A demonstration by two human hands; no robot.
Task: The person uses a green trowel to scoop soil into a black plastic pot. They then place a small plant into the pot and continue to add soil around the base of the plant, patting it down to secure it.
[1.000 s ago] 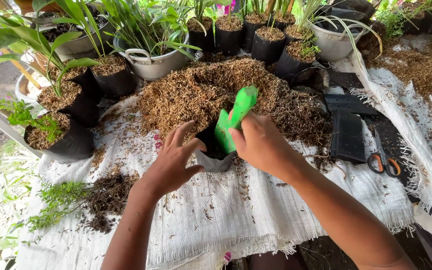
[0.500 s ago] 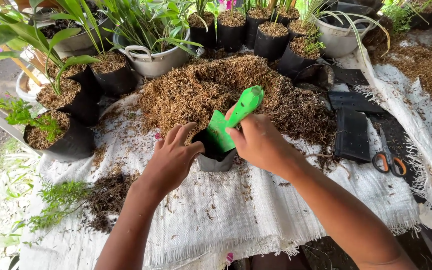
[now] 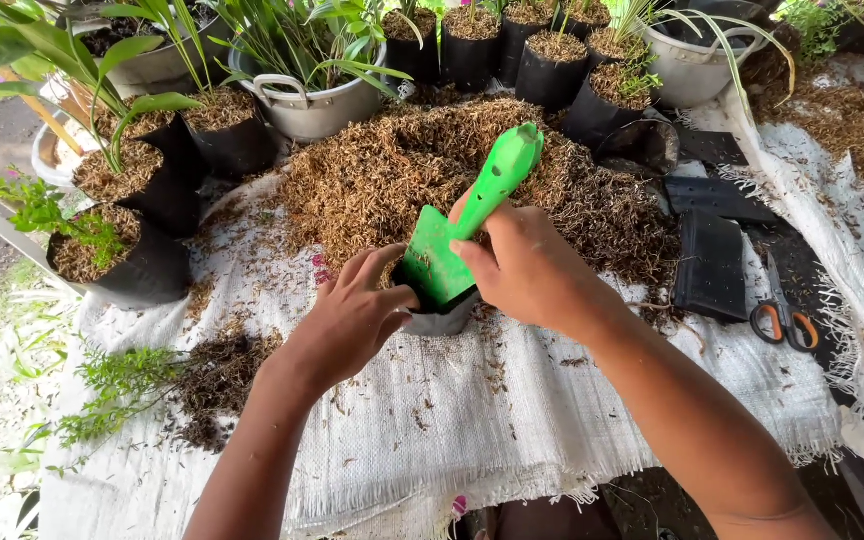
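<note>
My left hand (image 3: 352, 315) and right hand (image 3: 522, 270) meet at a small grow bag (image 3: 439, 318) on the woven sheet (image 3: 472, 420), my trowel (image 3: 467, 225) standing blade-down in its mouth. Behind the bag rises a heap of husk mix (image 3: 392, 170); beyond it, a row of potted plants (image 3: 542, 65) and a metal pot (image 3: 317, 105). To my right lie flat empty bags (image 3: 710, 262) and, further right, scissors (image 3: 780, 305); to my left, a filled bag (image 3: 117, 262) and loose sprigs (image 3: 117, 385)
</note>
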